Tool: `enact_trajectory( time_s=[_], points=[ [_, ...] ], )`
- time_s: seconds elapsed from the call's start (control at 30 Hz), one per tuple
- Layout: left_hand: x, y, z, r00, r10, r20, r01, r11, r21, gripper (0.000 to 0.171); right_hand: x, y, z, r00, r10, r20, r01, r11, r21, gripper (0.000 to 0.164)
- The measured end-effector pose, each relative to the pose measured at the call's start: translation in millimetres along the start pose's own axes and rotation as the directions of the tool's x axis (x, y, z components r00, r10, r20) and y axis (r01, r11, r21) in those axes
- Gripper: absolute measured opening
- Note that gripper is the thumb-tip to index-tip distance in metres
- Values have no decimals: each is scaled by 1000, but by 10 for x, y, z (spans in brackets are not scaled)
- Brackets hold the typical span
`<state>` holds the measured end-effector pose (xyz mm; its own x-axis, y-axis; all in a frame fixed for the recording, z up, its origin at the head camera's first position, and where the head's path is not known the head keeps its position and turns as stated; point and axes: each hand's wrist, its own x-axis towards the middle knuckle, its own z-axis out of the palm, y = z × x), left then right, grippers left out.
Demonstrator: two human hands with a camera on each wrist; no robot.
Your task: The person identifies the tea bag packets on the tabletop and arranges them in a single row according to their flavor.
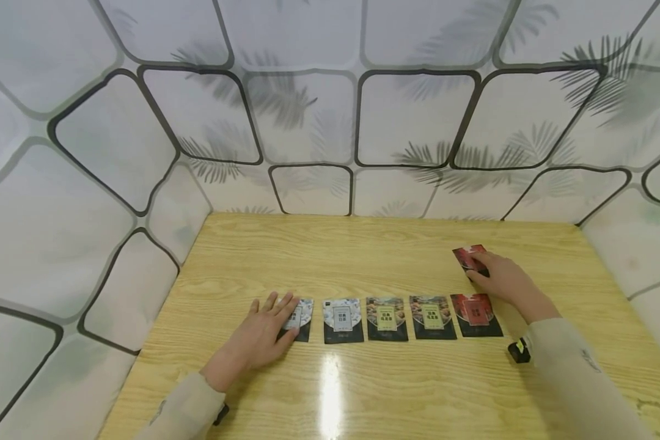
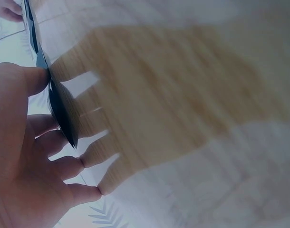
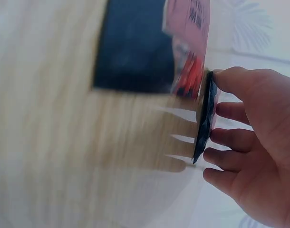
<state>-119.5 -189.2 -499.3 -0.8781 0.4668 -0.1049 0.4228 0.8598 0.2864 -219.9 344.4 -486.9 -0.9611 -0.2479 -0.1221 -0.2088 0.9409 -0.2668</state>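
In the head view my left hand (image 1: 261,336) lies flat with fingers spread over a white-and-black packet (image 1: 306,318), covering its left side. The left wrist view shows that packet (image 2: 62,111) edge-on, thumb at one end. My right hand (image 1: 500,278) holds a red-and-black packet (image 1: 464,255) at the right, thumb at its near edge and fingers over its face. The right wrist view shows this packet (image 3: 207,118) tilted between thumb and fingers. Just in front of it lies another red-and-black packet (image 1: 475,315).
Between the hands, in one row, lie another white-and-black packet (image 1: 343,321) and two green-labelled packets, one (image 1: 387,319) left of the other (image 1: 432,318). The wooden table (image 1: 330,250) meets patterned curtain-like walls (image 1: 308,122) at the back and sides.
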Motion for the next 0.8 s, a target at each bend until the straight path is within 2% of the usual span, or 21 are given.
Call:
enact_trajectory(
  time_s=[0.17,0.43,0.8],
  points=[
    [0,0,1,1000,-4,3,4,1000,3,66,-137,100,-29,1000,29,1,-29,999,20,66],
    [4,15,0,1000,2,6,-2,1000,0,66,-313,218,-6,998,56,-8,-56,998,-6,66],
    [6,-3,13,1000,-2,-4,2,1000,-2,66,-590,190,-2,997,67,-26,-67,998,1,63]
  ],
)
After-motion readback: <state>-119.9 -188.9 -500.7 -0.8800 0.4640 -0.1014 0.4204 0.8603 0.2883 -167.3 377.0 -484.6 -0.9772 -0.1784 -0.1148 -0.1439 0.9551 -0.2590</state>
